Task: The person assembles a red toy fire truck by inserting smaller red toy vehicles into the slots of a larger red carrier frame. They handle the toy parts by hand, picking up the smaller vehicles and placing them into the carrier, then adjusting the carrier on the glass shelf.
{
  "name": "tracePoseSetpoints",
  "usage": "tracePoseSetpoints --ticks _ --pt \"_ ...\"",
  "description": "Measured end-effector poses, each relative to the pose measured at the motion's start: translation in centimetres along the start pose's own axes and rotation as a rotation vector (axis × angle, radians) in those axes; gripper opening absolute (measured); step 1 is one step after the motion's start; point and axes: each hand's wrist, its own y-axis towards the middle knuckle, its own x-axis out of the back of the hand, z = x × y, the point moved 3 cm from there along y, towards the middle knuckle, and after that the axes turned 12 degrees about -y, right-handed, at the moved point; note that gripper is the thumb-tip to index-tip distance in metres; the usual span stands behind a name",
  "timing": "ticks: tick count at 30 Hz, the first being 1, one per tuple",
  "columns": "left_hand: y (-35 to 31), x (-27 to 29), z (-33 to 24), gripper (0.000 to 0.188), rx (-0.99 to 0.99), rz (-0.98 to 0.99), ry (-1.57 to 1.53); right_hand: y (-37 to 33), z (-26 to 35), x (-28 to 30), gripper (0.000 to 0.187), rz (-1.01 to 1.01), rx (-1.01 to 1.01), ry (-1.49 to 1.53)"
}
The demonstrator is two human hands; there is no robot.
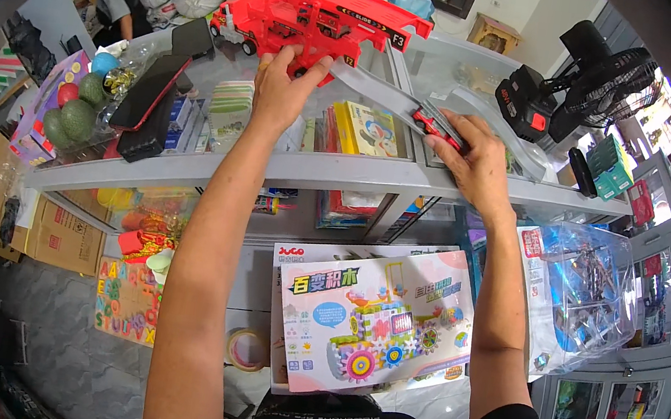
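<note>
A large red toy carrier truck [319,23] with an open-sided trailer stands on the glass counter. My left hand [282,86] is closed on the lower side of its trailer, thumb and fingers apart around the red plastic. From the truck's rear a grey toy track [378,89] slopes down to the right and curves near the counter's front. On that track is a small red toy car [426,123], its front toward the truck. My right hand [477,163] pinches its rear end, and the fingers hide part of the car and the track edge.
Beneath my arms, a building-block toy box [376,318] lies in front of the glass counter [307,169]. A black fan [602,80] stands at the back right. Toy avocados [78,120] and a dark phone-like slab [150,91] lie left. Another person [116,3] sits far left.
</note>
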Motion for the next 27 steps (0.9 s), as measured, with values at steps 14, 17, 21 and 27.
tracePoseSetpoints --ticks 14,17,21,27 --pt "0.1 0.0 0.5 0.057 -0.030 -0.011 -0.020 1.8 2.5 -2.1 0.036 0.036 -0.032 0.002" --pt "0.1 -0.1 0.6 0.059 -0.029 -0.013 -0.014 1.7 2.7 -2.1 0.034 -0.029 -0.016 0.022" --pt "0.0 0.0 0.3 0.060 -0.015 0.012 0.000 2.5 3.3 -2.0 0.034 0.043 -0.007 -0.036" --pt "0.2 -0.1 0.8 0.060 -0.068 -0.022 0.025 6.0 3.4 -4.6 0.035 0.051 0.097 -0.088"
